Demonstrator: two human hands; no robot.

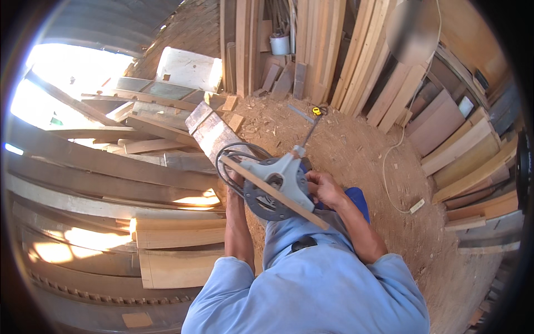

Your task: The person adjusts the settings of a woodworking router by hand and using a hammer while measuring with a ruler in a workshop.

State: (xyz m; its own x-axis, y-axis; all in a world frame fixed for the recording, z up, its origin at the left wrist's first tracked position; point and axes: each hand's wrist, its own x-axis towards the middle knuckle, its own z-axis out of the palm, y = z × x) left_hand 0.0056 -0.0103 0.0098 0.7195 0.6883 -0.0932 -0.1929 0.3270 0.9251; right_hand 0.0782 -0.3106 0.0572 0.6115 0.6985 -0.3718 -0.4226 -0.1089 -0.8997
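Note:
In front of my waist is a router (297, 186), its dark round base turned up toward me, with a grey metal bracket on it. A narrow wooden strip (267, 186) lies slantwise across the base. Black cord (225, 153) hangs in loops at its left side. My left hand (236, 178) grips the router from the left, its fingers mostly hidden behind the strip and cord. With curled fingers, my right hand (325, 189) holds the router's right side, near its blue body. Just beyond the router, a worn, scuffed board (211, 128) slopes away.
Stacked boards and beams (111, 161) fill the left side. Upright planks (317, 50) lean along the back, and shorter pieces (436, 122) along the right. A yellow-and-black object (317, 111) lies on the dusty floor beyond the router. A pale cable (386, 167) ends in a socket block (416, 206).

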